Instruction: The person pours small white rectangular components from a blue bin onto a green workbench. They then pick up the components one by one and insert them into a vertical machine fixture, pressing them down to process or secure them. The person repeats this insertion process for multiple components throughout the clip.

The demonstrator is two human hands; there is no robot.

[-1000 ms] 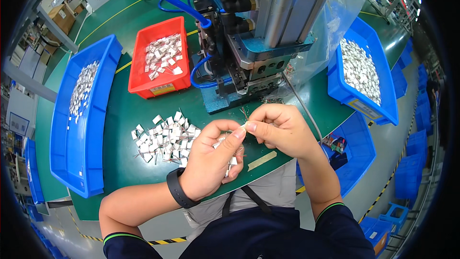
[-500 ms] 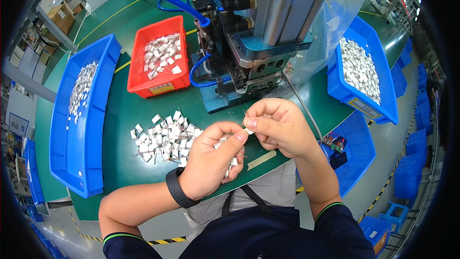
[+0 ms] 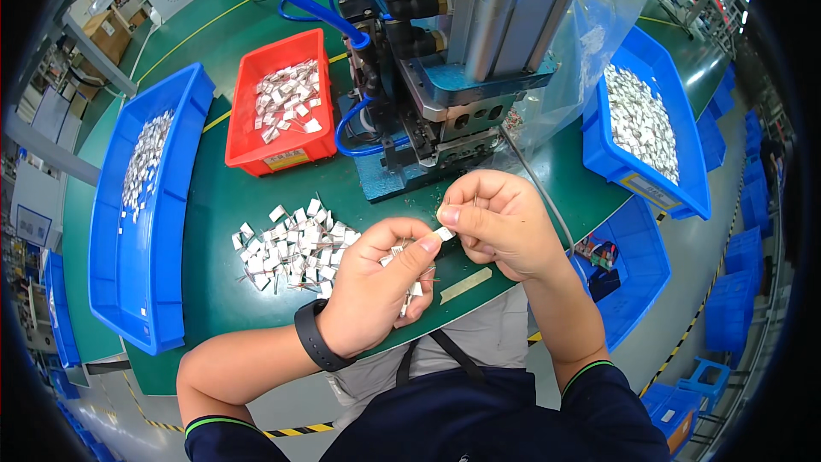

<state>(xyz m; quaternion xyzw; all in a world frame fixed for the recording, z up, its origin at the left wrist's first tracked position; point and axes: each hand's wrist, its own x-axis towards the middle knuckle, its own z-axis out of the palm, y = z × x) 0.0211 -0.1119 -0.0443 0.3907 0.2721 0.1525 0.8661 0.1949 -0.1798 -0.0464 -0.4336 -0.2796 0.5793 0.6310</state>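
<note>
My left hand (image 3: 380, 291) is closed round several small white block-shaped electronic components with thin wire leads. Some of them show between the curled fingers. At its thumb tip sits one white component (image 3: 444, 233). My right hand (image 3: 500, 222) is closed in a pinch at that same piece, with thumb and forefinger at its wire leads; thin wires stick up above these fingers. Left of my hands, a loose pile of the same white components (image 3: 295, 248) lies on the green table (image 3: 214, 308). Just beyond my hands stands a press-like machine (image 3: 462, 111) with a blue base.
A red bin (image 3: 244, 150) and a long blue bin (image 3: 162, 265) with white parts stand at the left. Another filled blue bin (image 3: 611, 154) is at the right, above a lower blue bin (image 3: 641, 282). A clear plastic bag (image 3: 590, 43) hangs beside the machine.
The white component between my fingertips shows more of its face, and its wires stand more plainly above my right fingers. Both hands have otherwise hardly moved.
</note>
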